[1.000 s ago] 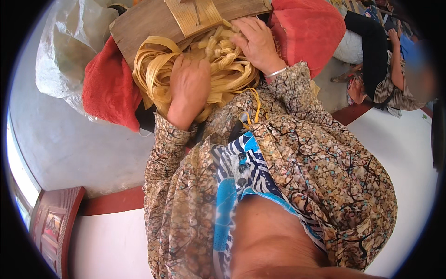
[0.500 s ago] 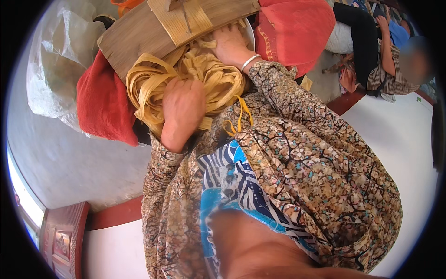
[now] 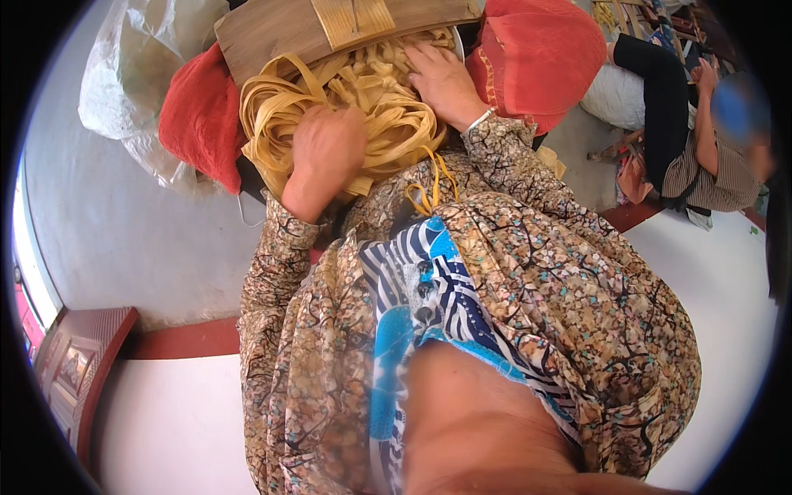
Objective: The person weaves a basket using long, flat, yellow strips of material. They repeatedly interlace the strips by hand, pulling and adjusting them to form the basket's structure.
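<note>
A heap of flat, straw-coloured strips (image 3: 272, 124) lies in loose loops in my lap, below a curved wooden board (image 3: 272, 37). My left hand (image 3: 328, 153) is closed in a fist on the loops at the left; its fingertips are hidden among them. At the right of the heap, my right hand (image 3: 450, 87), with a white bangle (image 3: 478, 120) at the wrist, lies with fingers stretched over the strips. Behind its fingers, part of a white rim (image 3: 458, 43) shows. A yellow cord (image 3: 433, 186) hangs at the heap's near edge.
Red cloths cover my knees at left (image 3: 198, 120) and right (image 3: 540, 62). Beyond the left one stands a clear plastic bag (image 3: 132, 82). Another person (image 3: 660, 115) sits at the far right. A brown carved wooden panel (image 3: 82, 371) is at the lower left.
My right hand has drawn back from beside the board and now shows its spread fingers. My left hand stays closed on the loops. The board sits higher in view.
</note>
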`<state>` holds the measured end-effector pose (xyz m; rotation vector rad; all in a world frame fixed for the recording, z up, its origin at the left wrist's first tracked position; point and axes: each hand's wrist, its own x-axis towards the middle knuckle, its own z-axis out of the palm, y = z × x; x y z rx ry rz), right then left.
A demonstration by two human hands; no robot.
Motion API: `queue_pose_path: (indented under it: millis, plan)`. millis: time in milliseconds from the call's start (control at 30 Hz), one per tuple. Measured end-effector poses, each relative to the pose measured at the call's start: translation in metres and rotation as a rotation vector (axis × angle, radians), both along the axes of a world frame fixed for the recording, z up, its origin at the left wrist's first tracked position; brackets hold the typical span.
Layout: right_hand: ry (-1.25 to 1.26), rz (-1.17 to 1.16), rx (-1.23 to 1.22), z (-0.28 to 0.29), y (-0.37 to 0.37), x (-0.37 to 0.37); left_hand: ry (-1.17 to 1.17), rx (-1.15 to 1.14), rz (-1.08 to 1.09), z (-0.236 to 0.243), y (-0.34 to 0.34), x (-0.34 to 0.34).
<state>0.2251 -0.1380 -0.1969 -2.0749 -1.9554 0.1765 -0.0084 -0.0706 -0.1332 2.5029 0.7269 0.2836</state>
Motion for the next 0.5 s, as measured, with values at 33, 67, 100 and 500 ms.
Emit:
queue_pose_path:
  millis: [33, 67, 100, 500]
  plan:
    - [-0.018, 0.037, 0.013, -0.003, 0.001, 0.005, 0.014, 0.001, 0.012, 0.004, -0.003, -0.003]
    - [-0.036, 0.074, 0.026, -0.008, 0.004, 0.009, 0.029, 0.001, 0.025, 0.01, -0.007, -0.006]
    - [-0.009, 0.086, 0.072, -0.016, 0.01, 0.015, 0.036, 0.001, 0.026, 0.014, -0.009, -0.004]
    - [0.365, 0.251, 0.382, 0.137, 0.028, -0.036, -0.217, -0.523, 0.259, 0.07, -0.009, -0.001]
